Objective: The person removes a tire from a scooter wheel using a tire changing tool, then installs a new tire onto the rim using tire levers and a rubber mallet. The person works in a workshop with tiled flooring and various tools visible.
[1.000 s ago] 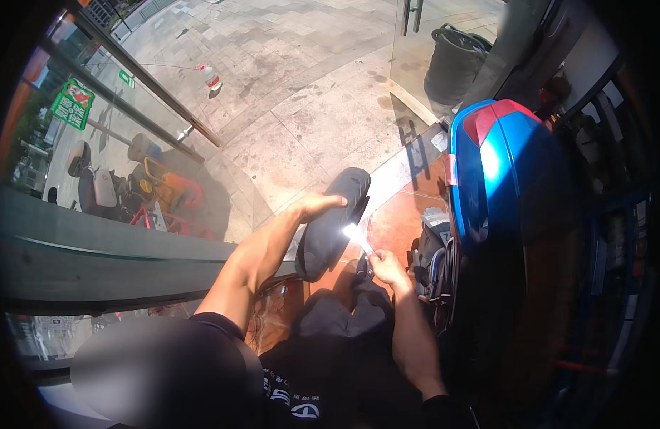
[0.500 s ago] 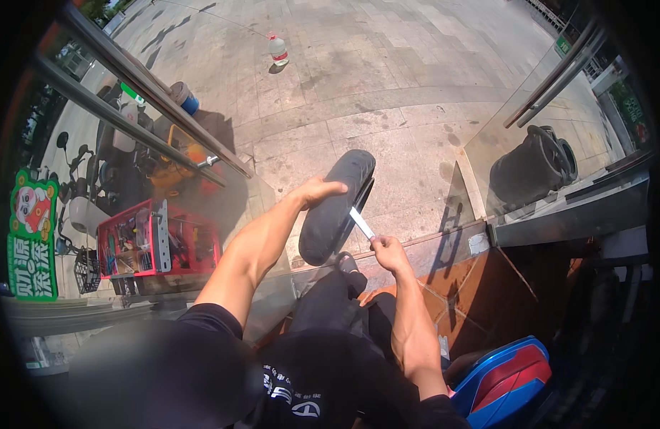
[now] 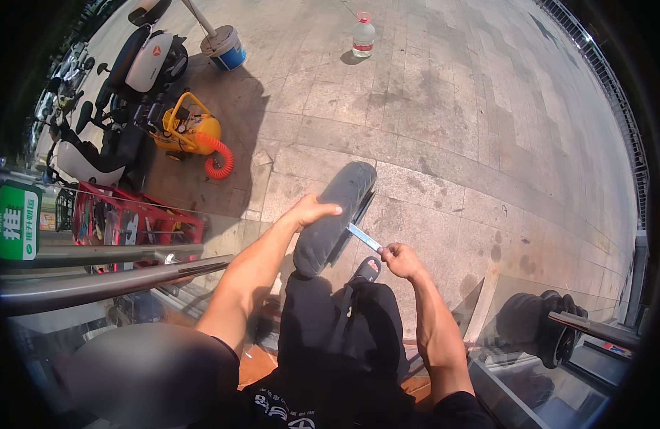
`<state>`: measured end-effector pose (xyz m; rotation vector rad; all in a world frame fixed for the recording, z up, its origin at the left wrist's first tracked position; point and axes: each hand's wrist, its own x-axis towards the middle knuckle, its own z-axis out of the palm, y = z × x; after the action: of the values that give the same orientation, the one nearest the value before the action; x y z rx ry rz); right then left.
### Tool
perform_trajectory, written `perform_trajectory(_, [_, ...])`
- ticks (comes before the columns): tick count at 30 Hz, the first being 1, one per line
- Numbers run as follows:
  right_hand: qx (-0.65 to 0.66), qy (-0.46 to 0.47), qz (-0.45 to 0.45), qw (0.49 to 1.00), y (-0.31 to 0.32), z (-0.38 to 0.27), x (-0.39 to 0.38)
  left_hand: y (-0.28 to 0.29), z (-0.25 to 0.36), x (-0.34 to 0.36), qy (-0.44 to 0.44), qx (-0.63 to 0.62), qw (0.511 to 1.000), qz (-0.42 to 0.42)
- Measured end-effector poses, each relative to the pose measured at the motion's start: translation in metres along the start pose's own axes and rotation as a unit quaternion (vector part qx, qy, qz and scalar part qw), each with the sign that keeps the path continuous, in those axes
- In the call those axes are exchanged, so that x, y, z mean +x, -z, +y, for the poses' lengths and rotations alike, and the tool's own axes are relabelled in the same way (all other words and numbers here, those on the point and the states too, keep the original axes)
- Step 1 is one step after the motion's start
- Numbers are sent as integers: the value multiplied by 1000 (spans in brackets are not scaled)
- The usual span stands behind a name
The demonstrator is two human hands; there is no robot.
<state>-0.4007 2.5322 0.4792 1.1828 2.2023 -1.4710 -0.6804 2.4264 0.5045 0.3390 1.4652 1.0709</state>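
A black tyre [image 3: 338, 194] hangs on a slant in front of me, its tread facing up and left. My left hand [image 3: 313, 212] grips it from the left side, thumb lying over the tread and the other fingers hidden behind. My right hand [image 3: 405, 262] is closed round the near end of a flat, silvery bar [image 3: 365, 238]. The bar's far end meets the tyre's open right side; whether it reaches inside I cannot tell. Below the tyre are my dark trousers and a sandalled foot [image 3: 367, 270].
At left stand a yellow air compressor [image 3: 210, 126] with a coiled orange hose [image 3: 221, 163], a red tool cart [image 3: 179, 223], parked scooters [image 3: 149, 66] and a blue-and-white bucket [image 3: 230, 56]. A clear water jug [image 3: 363, 37] stands ahead. Metal door handles [image 3: 115, 284] and black tyres [image 3: 537, 322] flank me.
I have moved forward through the glass doorway onto the paving, carrying the tyre and bar. The compressor and scooters show more fully now. Both hands keep their holds.
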Motion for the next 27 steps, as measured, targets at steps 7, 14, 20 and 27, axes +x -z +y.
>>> perform_trajectory(7, [-116,11,-41,992,16,-34,231,113,-24,167,8,-157,985,78])
perform_trajectory(14, [-215,-21,-161,963,29,-53,448,180,-64,322,13,-162,964,208])
perform_trajectory(20, [-259,39,-238,935,49,-80,571,201,-65,405,-23,-111,923,368])
perform_trajectory(27, [-211,19,-291,933,84,-76,609,171,-23,458,93,121,830,536])
